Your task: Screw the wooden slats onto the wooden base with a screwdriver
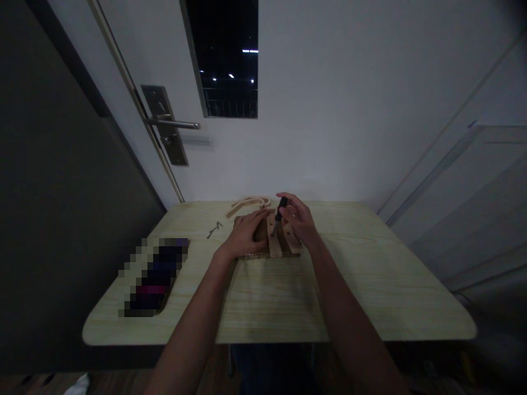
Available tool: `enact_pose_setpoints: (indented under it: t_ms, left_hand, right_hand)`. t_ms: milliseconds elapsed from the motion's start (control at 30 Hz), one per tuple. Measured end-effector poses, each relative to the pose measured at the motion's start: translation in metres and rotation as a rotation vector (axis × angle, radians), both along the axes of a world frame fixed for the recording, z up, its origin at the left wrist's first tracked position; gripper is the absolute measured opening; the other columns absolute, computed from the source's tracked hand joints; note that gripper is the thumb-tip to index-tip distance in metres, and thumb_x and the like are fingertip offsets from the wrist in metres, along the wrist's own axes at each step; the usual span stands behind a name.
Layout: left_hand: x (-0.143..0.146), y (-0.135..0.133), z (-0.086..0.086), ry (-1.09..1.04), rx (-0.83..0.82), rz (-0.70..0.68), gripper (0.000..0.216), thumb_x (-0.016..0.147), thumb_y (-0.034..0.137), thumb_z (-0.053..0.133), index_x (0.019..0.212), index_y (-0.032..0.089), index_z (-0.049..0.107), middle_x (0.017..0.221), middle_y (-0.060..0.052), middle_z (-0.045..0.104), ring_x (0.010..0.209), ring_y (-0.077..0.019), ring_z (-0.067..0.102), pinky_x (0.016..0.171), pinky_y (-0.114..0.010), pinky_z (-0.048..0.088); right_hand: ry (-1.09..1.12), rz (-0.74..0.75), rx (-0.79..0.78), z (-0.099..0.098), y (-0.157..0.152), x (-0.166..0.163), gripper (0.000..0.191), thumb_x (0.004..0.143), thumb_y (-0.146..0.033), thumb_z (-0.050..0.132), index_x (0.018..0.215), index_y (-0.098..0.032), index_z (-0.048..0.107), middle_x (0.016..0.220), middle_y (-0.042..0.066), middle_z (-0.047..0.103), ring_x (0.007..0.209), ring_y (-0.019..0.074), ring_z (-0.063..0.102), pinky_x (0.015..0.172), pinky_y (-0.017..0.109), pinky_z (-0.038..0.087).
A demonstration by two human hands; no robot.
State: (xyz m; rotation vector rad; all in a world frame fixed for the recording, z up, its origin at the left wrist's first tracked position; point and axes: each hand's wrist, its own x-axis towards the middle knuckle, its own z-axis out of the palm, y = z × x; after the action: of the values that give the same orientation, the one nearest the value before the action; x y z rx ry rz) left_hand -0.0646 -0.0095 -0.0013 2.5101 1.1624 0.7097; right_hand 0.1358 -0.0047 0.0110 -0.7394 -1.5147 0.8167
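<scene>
A small wooden assembly (275, 244) of slats lies at the far middle of the light wooden table (370, 285). My left hand (246, 233) rests flat on its left part, fingers stretched over the wood. My right hand (297, 218) is closed round a black-handled screwdriver (280, 211), whose tip points down at a slat of the assembly. Curved wooden pieces (248, 204) lie just behind the assembly.
Several dark screws (214, 229) lie left of the assembly. A blurred dark object (154, 277) sits at the table's left edge. Behind the table is a white wall; a door with a metal handle (175, 124) stands at the left.
</scene>
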Motion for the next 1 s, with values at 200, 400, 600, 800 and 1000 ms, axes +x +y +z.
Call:
enact_pose_setpoints:
  t_ms: [200, 400, 600, 800, 1000]
  left_hand:
    - [0.0004, 0.0000, -0.0007, 0.008, 0.012, 0.005, 0.081, 0.077, 0.032, 0.066, 0.152, 0.021, 0.040, 0.160, -0.016, 0.043, 0.146, -0.0384, 0.042, 0.116, -0.059, 0.034]
    - [-0.0004, 0.0004, -0.0015, -0.012, 0.000, 0.000, 0.080, 0.076, 0.032, 0.065, 0.152, 0.019, 0.041, 0.160, -0.017, 0.042, 0.146, -0.0385, 0.041, 0.116, -0.060, 0.034]
    - [-0.0018, 0.0038, -0.0060, -0.031, 0.026, -0.021, 0.080, 0.075, 0.031, 0.066, 0.151, 0.021, 0.041, 0.161, -0.017, 0.041, 0.146, -0.0390, 0.041, 0.114, -0.062, 0.035]
    - [-0.0009, 0.0042, -0.0064, -0.019, 0.030, -0.006, 0.080, 0.076, 0.031, 0.066, 0.152, 0.023, 0.040, 0.159, -0.016, 0.043, 0.145, -0.0386, 0.042, 0.113, -0.061, 0.036]
    - [-0.0010, 0.0014, -0.0024, -0.021, 0.016, -0.017, 0.079, 0.077, 0.032, 0.066, 0.151, 0.022, 0.040, 0.160, -0.017, 0.042, 0.146, -0.0392, 0.041, 0.114, -0.062, 0.035]
  right_hand:
    - [0.020, 0.009, -0.011, -0.0022, 0.0006, 0.0003, 0.038, 0.087, -0.043, 0.071, 0.122, -0.027, 0.067, 0.087, 0.001, 0.066, 0.067, 0.0132, 0.059, 0.059, 0.027, 0.055]
    - [0.039, 0.014, 0.037, -0.0026, 0.0000, 0.0014, 0.038, 0.088, -0.042, 0.069, 0.123, -0.027, 0.069, 0.108, 0.005, 0.074, 0.094, 0.0202, 0.069, 0.087, 0.039, 0.060]
    - [0.051, 0.132, -0.036, -0.0050, -0.0005, -0.0024, 0.056, 0.088, -0.046, 0.071, 0.140, -0.030, 0.059, 0.106, 0.006, 0.077, 0.097, 0.0221, 0.073, 0.092, 0.045, 0.061]
    - [0.023, -0.007, -0.014, -0.0067, 0.0023, -0.0042, 0.045, 0.078, -0.045, 0.081, 0.119, -0.030, 0.070, 0.104, 0.004, 0.075, 0.084, 0.0185, 0.071, 0.081, 0.037, 0.063]
    - [0.077, 0.095, -0.035, -0.0041, 0.0007, -0.0024, 0.040, 0.089, -0.048, 0.069, 0.123, -0.028, 0.068, 0.111, 0.006, 0.076, 0.097, 0.0208, 0.073, 0.090, 0.042, 0.061]
